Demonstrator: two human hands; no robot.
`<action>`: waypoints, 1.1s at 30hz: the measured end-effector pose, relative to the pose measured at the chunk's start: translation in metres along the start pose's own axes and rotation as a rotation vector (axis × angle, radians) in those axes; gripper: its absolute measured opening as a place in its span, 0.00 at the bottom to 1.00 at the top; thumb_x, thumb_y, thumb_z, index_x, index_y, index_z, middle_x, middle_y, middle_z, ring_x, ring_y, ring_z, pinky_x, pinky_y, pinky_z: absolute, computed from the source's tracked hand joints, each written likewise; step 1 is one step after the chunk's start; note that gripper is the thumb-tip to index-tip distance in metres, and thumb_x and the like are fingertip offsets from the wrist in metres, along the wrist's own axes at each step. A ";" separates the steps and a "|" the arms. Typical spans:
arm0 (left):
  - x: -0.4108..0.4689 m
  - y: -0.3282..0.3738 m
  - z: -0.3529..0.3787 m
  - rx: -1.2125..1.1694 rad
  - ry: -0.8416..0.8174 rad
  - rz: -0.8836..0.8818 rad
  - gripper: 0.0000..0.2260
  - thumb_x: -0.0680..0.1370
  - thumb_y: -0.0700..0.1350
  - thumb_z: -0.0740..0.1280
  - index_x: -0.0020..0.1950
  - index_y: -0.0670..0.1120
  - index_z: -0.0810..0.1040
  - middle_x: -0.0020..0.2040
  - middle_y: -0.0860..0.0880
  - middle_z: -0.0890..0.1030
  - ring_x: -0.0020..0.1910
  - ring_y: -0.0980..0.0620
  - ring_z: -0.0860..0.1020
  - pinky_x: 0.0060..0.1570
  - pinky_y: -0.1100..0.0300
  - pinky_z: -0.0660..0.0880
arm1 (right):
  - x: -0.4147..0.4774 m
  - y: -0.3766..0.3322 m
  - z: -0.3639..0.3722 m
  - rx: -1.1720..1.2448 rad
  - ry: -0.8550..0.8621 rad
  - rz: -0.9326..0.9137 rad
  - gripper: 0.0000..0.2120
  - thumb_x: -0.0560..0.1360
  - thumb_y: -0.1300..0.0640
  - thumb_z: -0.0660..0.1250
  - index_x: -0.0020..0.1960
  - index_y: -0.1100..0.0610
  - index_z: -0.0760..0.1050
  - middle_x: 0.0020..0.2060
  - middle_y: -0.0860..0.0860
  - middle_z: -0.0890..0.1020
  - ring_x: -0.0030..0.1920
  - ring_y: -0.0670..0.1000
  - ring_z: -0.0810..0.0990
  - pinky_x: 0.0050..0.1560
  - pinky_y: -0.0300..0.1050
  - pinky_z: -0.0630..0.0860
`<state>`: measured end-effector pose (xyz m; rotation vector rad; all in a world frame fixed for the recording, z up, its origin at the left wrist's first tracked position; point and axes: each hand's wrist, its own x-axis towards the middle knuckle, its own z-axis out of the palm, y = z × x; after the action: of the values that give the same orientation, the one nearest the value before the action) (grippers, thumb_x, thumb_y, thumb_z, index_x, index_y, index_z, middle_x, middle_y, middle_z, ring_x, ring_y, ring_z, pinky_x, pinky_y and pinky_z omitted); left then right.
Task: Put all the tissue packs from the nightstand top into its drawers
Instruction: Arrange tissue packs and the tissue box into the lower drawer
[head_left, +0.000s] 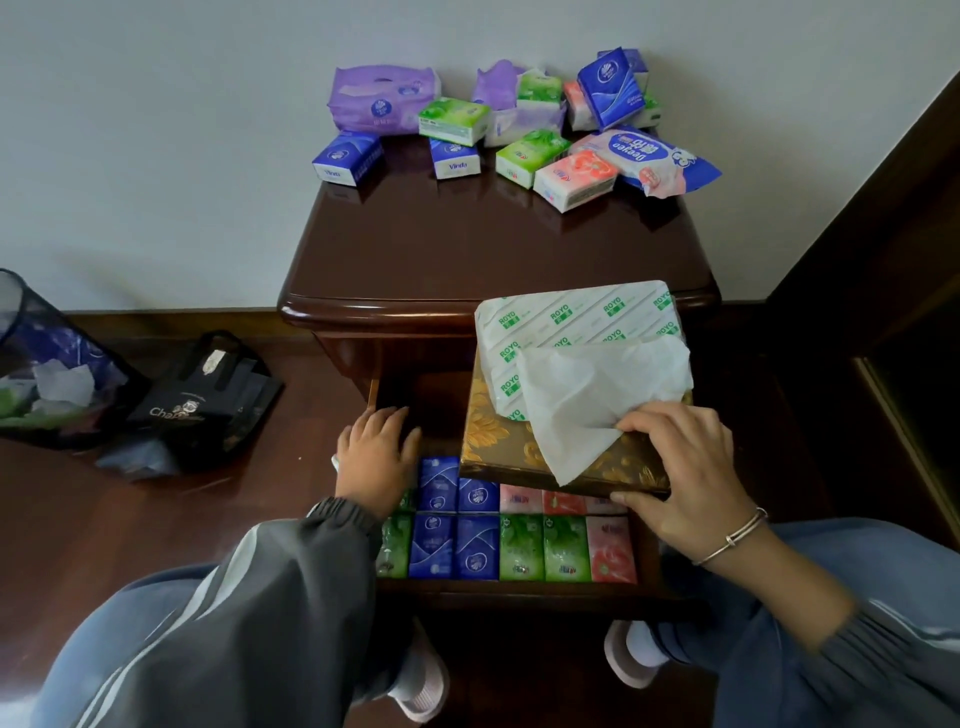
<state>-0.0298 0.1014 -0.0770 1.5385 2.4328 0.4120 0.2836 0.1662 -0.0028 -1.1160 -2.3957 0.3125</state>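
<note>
Tissue pack (571, 322) crosswise over drawer (519, 592)

Wears a dark grey jacket (291, 597) with pale sleeve stripes, blue jeans (893, 561), pinkish shoes (423, 686), a thin silver bangle (740, 535) by the right hand (685, 467).

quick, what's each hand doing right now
Left hand: open, fingers flat inside the drawer, holding nothing visible.
Right hand: grips the gold tissue box by its near edge.

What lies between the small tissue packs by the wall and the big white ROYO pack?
In the head view, only bare nightstand top separates the small packs from the ROYO pack.
</note>
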 end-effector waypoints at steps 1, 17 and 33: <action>0.000 0.013 -0.014 -0.234 0.015 -0.051 0.20 0.81 0.53 0.58 0.70 0.46 0.71 0.68 0.46 0.74 0.69 0.46 0.69 0.66 0.53 0.63 | -0.001 -0.001 0.000 0.003 -0.005 -0.006 0.31 0.55 0.48 0.74 0.56 0.51 0.72 0.54 0.50 0.76 0.54 0.50 0.66 0.52 0.49 0.62; -0.045 0.052 -0.056 -1.449 -0.675 -0.511 0.31 0.72 0.48 0.73 0.72 0.49 0.66 0.64 0.41 0.78 0.61 0.40 0.78 0.56 0.44 0.77 | -0.020 -0.021 0.007 0.163 -0.185 -0.151 0.30 0.58 0.51 0.75 0.59 0.51 0.72 0.58 0.51 0.73 0.60 0.50 0.61 0.60 0.56 0.67; -0.054 0.021 -0.069 -1.578 -0.546 -0.498 0.28 0.70 0.41 0.71 0.70 0.46 0.70 0.57 0.42 0.83 0.52 0.44 0.83 0.45 0.51 0.80 | -0.003 -0.008 0.007 1.413 -0.704 1.073 0.24 0.64 0.55 0.73 0.60 0.55 0.76 0.53 0.58 0.83 0.51 0.56 0.83 0.41 0.49 0.81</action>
<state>-0.0137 0.0535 -0.0025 0.2468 1.1825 1.1608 0.2759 0.1584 -0.0067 -1.3816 -0.9684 2.4874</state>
